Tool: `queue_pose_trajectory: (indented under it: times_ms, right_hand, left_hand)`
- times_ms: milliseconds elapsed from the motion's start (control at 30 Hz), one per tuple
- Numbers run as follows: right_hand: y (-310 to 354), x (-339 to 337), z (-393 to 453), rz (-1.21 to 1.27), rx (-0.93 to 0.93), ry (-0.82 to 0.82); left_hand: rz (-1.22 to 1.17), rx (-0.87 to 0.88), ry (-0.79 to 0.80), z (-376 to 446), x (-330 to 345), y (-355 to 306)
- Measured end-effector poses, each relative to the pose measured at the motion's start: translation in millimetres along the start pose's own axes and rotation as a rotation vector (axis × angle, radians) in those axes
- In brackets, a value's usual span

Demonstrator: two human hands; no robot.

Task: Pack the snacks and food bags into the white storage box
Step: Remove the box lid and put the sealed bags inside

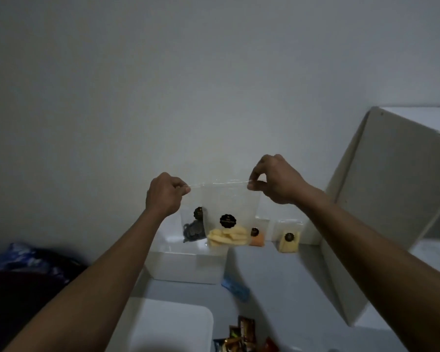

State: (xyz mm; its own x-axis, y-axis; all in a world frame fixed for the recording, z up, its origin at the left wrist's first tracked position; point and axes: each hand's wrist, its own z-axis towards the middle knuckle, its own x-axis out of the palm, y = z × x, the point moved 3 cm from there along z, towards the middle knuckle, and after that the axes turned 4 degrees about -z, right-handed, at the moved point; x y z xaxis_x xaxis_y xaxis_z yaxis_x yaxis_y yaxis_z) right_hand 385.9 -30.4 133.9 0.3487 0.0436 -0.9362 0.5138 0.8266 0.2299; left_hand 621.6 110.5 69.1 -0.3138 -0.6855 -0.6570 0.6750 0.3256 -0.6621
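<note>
With both hands, left (166,193) and right (274,179), our fingers pinch the bag's (226,212) top corners above the box (188,266); next we judge it needs lowering in.

A bag (226,212) is held up above the box (188,265), pinched at its top corners by the left hand (167,194) and the right hand (274,179). Two bags (257,236) (288,241) are stood right of the box against the wall. Wrapped snacks (241,336) are laid nearest, right of the lid (173,326).
</note>
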Motion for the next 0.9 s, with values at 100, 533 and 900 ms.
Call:
queue_pose_trajectory:
  times_ms: [100, 533, 900]
  right_hand:
    - [16, 29, 32, 0.074, 0.045, -0.015]
    - [21, 195, 114, -0.013, 0.207, 0.124]
    - [-24, 287, 119, -0.091, 0.360, 0.169]
  left_hand:
    - [-0.014, 0.012, 0.009, 28, -1, 35]
    - [-0.111, -0.015, 0.342, 116, 87, 159]
    - [-0.067, -0.010, 0.355, 118, 178, 198]
